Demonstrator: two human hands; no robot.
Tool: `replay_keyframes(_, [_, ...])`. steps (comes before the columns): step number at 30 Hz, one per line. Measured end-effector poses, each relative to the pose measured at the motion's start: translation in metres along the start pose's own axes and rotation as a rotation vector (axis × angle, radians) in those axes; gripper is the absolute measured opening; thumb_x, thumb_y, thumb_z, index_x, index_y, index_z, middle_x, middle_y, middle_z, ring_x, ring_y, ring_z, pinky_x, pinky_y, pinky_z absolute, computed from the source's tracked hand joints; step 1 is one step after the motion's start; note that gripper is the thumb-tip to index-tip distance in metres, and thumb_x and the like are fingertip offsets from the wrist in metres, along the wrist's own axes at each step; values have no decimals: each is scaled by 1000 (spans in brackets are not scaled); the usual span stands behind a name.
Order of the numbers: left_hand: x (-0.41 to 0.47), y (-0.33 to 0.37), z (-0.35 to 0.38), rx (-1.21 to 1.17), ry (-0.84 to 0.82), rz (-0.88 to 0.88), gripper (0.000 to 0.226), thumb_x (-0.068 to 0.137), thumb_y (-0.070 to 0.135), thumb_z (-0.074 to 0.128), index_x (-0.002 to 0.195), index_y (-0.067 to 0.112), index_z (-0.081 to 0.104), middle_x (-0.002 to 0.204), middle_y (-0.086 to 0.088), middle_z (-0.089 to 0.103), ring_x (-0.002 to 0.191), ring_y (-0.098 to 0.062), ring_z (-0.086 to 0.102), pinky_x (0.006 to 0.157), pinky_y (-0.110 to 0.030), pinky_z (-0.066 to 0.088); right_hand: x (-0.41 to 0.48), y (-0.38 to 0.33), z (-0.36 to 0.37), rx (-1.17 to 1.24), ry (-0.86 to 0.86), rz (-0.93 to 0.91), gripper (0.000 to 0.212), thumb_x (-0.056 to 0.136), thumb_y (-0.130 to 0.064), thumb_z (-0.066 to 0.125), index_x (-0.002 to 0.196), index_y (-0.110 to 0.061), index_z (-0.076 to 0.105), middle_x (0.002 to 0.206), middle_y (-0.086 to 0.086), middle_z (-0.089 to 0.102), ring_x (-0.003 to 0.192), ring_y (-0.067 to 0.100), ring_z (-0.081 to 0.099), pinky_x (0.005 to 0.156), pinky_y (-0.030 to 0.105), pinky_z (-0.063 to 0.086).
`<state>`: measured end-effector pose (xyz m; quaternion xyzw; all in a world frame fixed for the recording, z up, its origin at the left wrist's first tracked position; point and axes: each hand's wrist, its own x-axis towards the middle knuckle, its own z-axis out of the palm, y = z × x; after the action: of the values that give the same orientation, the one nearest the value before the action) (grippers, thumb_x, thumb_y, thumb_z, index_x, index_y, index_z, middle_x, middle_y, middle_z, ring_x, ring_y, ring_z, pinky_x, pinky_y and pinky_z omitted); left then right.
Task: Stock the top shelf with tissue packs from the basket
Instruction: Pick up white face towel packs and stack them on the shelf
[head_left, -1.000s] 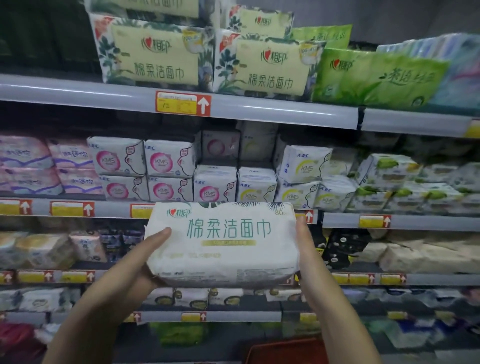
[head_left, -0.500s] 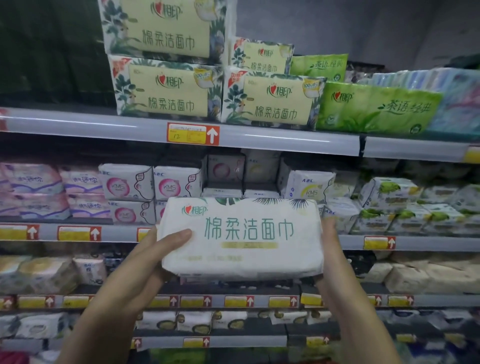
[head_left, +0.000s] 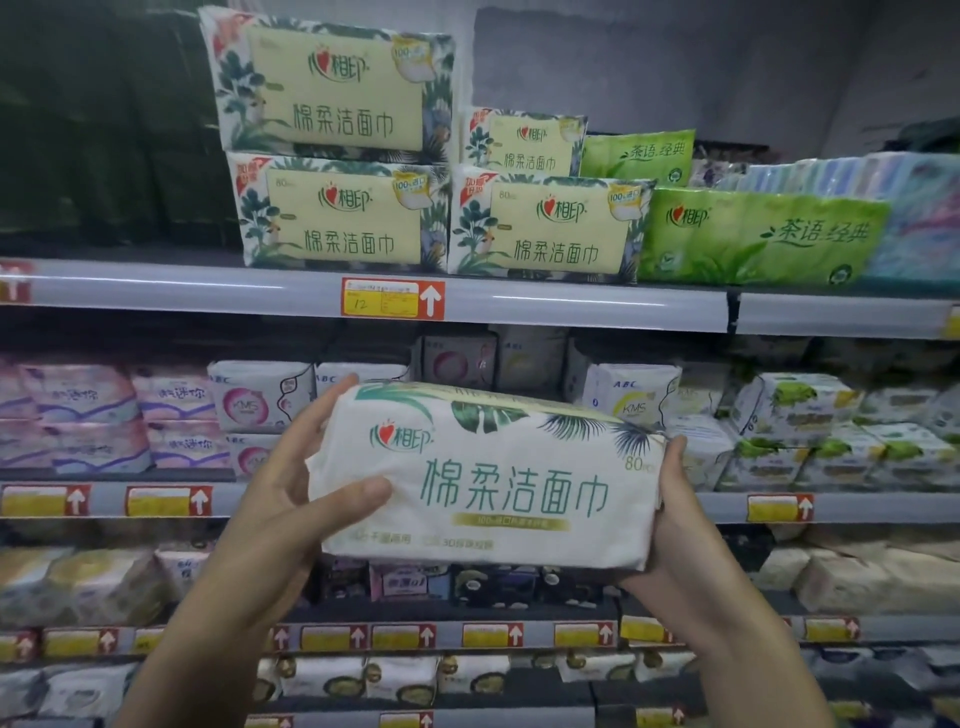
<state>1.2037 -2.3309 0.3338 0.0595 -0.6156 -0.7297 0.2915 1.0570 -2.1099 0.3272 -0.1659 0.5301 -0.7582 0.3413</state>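
Clerk: Left side first?

Inspector: The left hand (head_left: 291, 499) grips the left end of the tissue pack (head_left: 493, 483), with the thumb across the front and the fingers behind. The pack is held in the air in front of the second shelf, below the top shelf (head_left: 571, 306) and clear of it.

Clerk: Markings?

Inspector: The pack reads "心相印", "棉柔洁面巾" and "80". An ABC pack (head_left: 260, 397) behind it, to the left, also shows "KMS". On the top shelf the stocked packs (head_left: 337, 208) carry the same brand and name, plus "100%". The price label (head_left: 392, 299) on the rail below them has "12" written by hand. Further right, the green packs (head_left: 753, 239) read "茶语经典".

Clerk: Right side?

Inspector: The right hand (head_left: 680, 525) clasps the right end of the pack, with the thumb on its upper corner.

Clerk: Change from half a second ago?

Inspector: The pack has risen, covers more of the ABC row and is nearer the top shelf. It is now tilted, with its top face showing and its right end lower. Both grips are unchanged.
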Motion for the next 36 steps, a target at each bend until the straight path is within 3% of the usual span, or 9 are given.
replay_keyframes(3, [1,0,-2,-35,-78,38,88,33,29,98,113,46,66,117,-6,70,97,-27,71,63,-34,60,-6,-9,-2,-86,-49,45,72,79,-74,10,125,-42,56,122,-1,67,111,23,64,79,43,54])
replay_keyframes(6, [4,3,0,-53,-57,47,78,50,-1,87,106,50,68,115,-4,71,94,-26,72,62,-33,60,-10,-16,-3,-119,-46,84,70,77,-75,14,121,-42,58,116,2,70,104,28,67,88,56,49])
replay_keyframes(11, [10,7,3,-44,-132,41,103,18,39,98,114,49,64,113,-6,71,95,-29,71,65,-38,60,-10,-23,-5,-73,-76,112,64,77,-72,22,111,-40,66,114,9,70,103,36,66,83,63,50])
replay_keyframes(14, [13,8,3,-32,-161,18,110,17,40,97,119,51,60,116,-6,70,96,-32,70,66,-41,60,-11,-27,-6,-57,-102,145,64,79,-71,25,101,-35,73,112,11,70,101,38,66,79,63,51])
replay_keyframes(16, [13,9,3,-15,-190,15,114,16,39,97,123,50,57,117,-4,69,95,-33,71,65,-42,60,-12,-29,-8,-36,-102,177,67,77,-72,31,110,-28,70,114,14,69,101,40,66,76,63,52])
replay_keyframes(19, [13,11,4,13,-217,27,108,15,39,97,117,47,62,114,-6,70,93,-31,71,62,-39,60,-14,-30,-10,11,-148,195,73,66,-75,60,118,-24,67,121,15,66,106,43,63,77,63,52])
replay_keyframes(23, [12,14,6,26,-234,27,97,19,25,91,109,52,65,110,-9,72,89,-30,72,61,-37,60,-17,-34,-11,83,-200,166,80,44,-55,87,115,-22,69,124,14,64,109,40,62,80,62,50])
replay_keyframes(30, [9,17,11,14,-231,36,100,14,41,97,107,54,65,109,-8,72,88,-30,72,62,-35,60,-17,-35,-12,117,-118,124,86,40,-45,92,118,-18,68,123,14,64,111,36,62,87,60,48])
replay_keyframes(36, [6,17,10,43,-235,11,122,7,40,96,122,34,58,108,-6,73,87,-27,73,58,-31,59,-22,-39,-13,128,-102,80,84,31,-41,95,109,-18,72,118,13,67,104,33,66,77,56,54])
